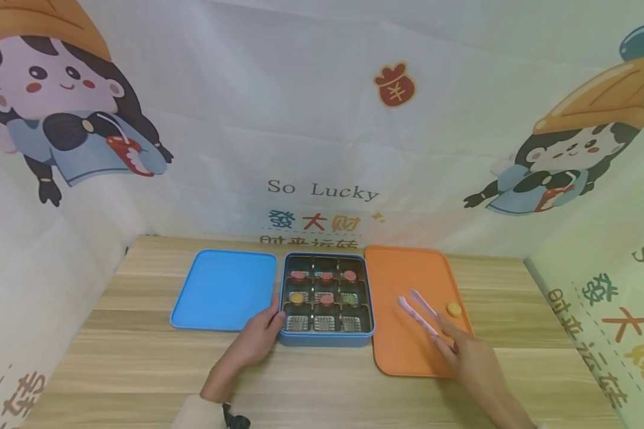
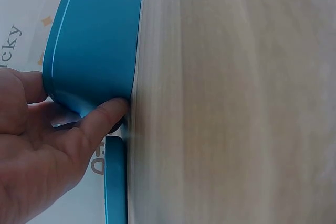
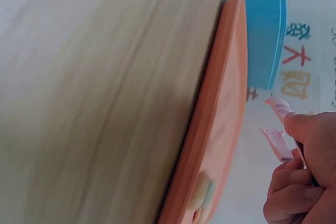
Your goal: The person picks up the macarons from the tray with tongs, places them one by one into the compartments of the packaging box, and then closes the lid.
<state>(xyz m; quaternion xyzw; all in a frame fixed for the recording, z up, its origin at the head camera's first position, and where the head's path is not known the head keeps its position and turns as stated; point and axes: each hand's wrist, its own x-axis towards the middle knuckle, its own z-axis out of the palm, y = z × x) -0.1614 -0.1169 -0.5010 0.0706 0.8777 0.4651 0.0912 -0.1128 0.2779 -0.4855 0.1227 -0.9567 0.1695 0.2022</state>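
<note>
A blue box with a black divided insert stands at the middle of the table. My left hand holds its front left corner, with fingertips against the rim and low on the side in the left wrist view. Several small round biscuit-like pieces sit in the insert: pink-red ones, a yellow one and a green one. My right hand grips pale pink tongs, their tips apart above an orange tray. A yellow round piece lies on the tray, right of the tongs.
A blue lid lies flat left of the box, close beside it. The orange tray adjoins the box's right side. Wood-grain tabletop runs along the front. A printed cloth hangs behind the table and at both sides.
</note>
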